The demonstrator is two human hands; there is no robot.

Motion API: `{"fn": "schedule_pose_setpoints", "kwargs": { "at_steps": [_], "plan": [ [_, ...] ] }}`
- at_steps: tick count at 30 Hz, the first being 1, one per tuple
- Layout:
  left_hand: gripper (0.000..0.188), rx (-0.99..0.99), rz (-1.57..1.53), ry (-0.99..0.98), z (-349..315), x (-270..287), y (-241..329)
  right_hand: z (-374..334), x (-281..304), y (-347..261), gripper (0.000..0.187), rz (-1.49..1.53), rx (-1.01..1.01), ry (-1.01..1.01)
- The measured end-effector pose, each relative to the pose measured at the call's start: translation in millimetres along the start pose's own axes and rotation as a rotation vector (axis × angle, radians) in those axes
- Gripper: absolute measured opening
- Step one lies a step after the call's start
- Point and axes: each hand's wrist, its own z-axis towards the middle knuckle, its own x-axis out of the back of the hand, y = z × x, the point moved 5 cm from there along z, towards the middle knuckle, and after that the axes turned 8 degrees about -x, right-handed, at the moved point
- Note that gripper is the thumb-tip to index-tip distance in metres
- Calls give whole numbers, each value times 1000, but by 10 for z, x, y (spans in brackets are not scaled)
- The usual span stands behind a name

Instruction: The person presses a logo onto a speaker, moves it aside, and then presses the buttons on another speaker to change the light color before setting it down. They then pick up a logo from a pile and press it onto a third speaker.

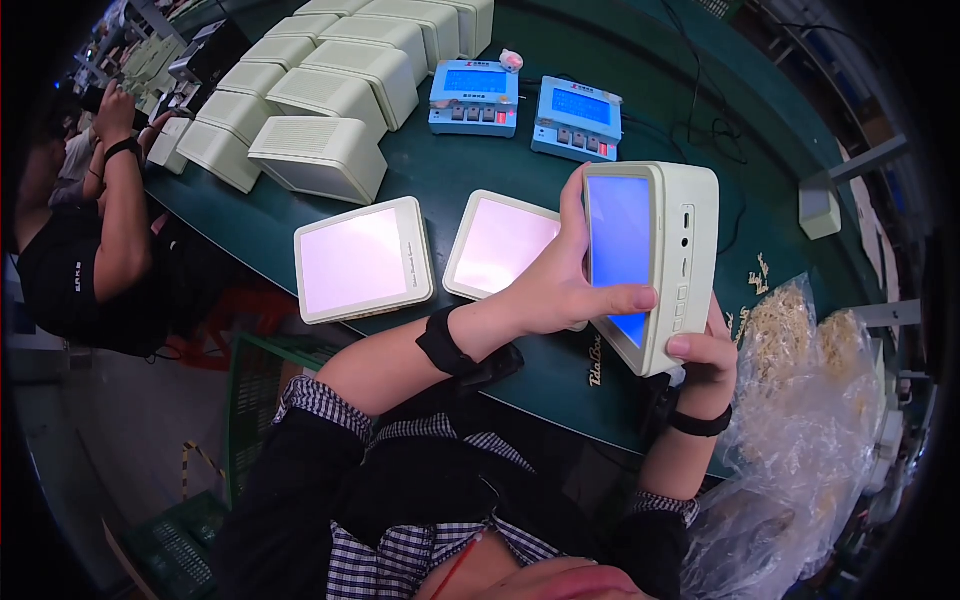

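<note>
Both my hands hold a cream box-shaped speaker (pixel 690 230) tilted above the table, its front screen lit blue. Its side, turned toward me, bears ports and a row of small buttons. My left hand (pixel 560 285) grips the screen side, thumb lying across the front edge near the buttons. My right hand (pixel 712 350) is closed on the lower corner, its thumb on the casing and the other fingers mostly hidden behind. Two similar speakers lie screen up beside my left arm: one (pixel 350 262) glows pinkish white, the other (pixel 505 240) is partly covered by my left hand.
Several cream speakers (pixel 320 150) stand in rows at the far left of the green table (pixel 450 165). Two blue testers with small screens (pixel 473 95) (pixel 577 118) sit at the back. Clear plastic bags of small tan pieces (pixel 790 350) lie at right. Another person (pixel 120 220) works at left.
</note>
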Motion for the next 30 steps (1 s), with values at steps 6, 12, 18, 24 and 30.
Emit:
{"fn": "schedule_pose_setpoints", "kwargs": {
  "at_steps": [6, 12, 18, 24, 30],
  "plan": [
    [130, -3, -6, -8, 16, -30, -10, 72, 96, 31, 96, 115, 82, 66],
    [130, 11, 21, -40, 41, -37, 7, 126, 122, -14, 87, 50, 137, 122],
    [122, -189, 85, -18, 56, 34, -112, 136, 337, 140, 85, 39, 141, 214],
    [103, -170, 659, -54, -263, -144, 185, -27, 859, 70, 54, 260, 326, 208],
    [92, -126, 1626, -190, -596, -23, 69, -204, 998, -153, 56, 362, 530, 243]
  ]
}}
